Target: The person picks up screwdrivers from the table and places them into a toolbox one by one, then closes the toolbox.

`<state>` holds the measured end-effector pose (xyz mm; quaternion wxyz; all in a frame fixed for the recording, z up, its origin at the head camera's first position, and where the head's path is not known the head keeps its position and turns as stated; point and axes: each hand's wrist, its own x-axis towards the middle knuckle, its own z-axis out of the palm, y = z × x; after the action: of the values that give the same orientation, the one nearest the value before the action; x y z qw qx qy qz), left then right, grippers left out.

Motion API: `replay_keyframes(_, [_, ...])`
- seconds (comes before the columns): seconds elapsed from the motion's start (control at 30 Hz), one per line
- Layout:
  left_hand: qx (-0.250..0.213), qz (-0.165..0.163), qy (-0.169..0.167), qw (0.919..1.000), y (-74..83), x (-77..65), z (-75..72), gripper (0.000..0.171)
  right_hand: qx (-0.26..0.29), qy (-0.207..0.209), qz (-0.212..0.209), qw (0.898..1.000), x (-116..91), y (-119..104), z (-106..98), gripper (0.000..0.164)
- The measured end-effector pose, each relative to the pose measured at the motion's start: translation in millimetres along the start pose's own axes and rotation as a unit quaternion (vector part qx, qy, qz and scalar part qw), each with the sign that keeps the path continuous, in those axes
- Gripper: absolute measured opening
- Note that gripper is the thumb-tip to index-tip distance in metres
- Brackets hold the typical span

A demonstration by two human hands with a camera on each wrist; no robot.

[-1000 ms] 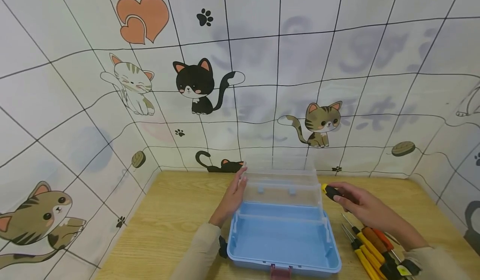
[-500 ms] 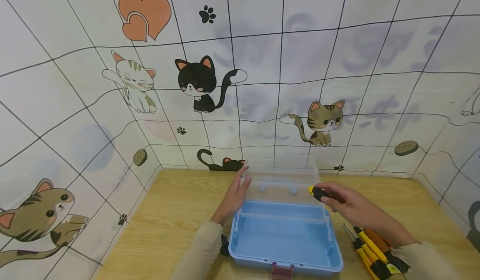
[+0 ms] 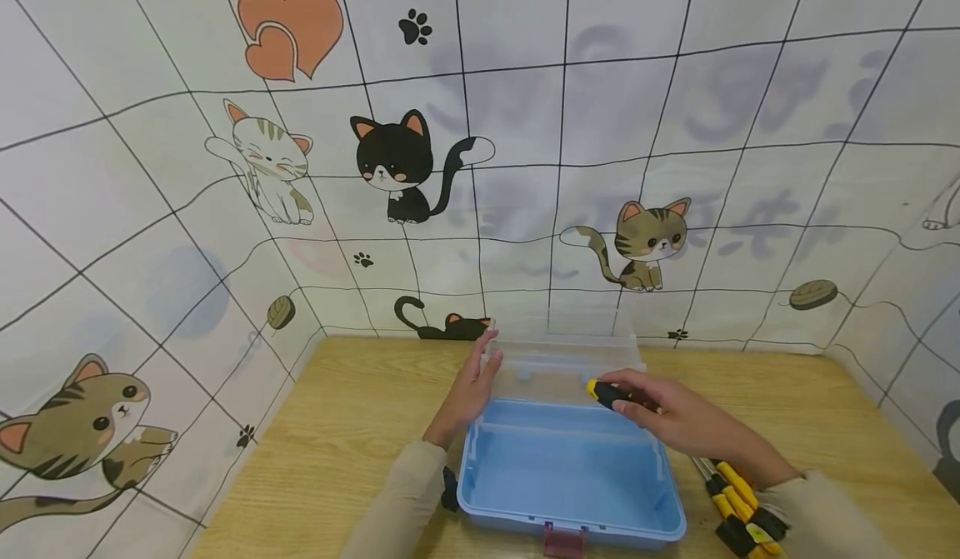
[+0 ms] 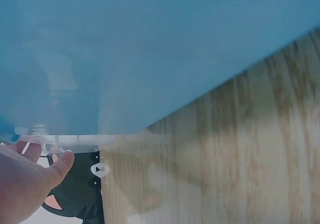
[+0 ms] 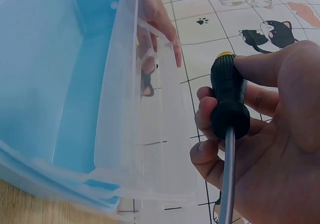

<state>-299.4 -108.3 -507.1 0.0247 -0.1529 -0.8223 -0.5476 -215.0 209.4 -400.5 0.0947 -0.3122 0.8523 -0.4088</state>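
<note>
Screwdriver (image 5: 229, 121) above box's (image 3: 562, 476) one-o'clock rim; right hand's (image 3: 667, 413) fingers curled round black handle (image 3: 611, 393), leaving shaft (image 5: 228, 176) free. Left hand (image 3: 465, 388) pinches clear lid (image 3: 562, 355) at nine o'clock, likely steadying it.

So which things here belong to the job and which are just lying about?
Likely in the job:
screwdriver, in the right hand
clear lid, in the left hand
blue box

Apparently not:
yellow-handled tools beside the box, perhaps wanted later
cat-print wall covering
</note>
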Motion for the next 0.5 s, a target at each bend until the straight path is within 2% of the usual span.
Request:
replay_keyframes(0.27, [-0.001,0.001,0.003,1.0,0.9,-0.3,-1.9,0.052,0.013,-0.025,-0.033,0.999,10,-5,12,0.035])
replay_keyframes(0.5, [-0.003,0.006,0.004,1.0,0.0,-0.6,-0.7,0.057,0.026,-0.048,-0.057,0.997,19,-9,21,0.035])
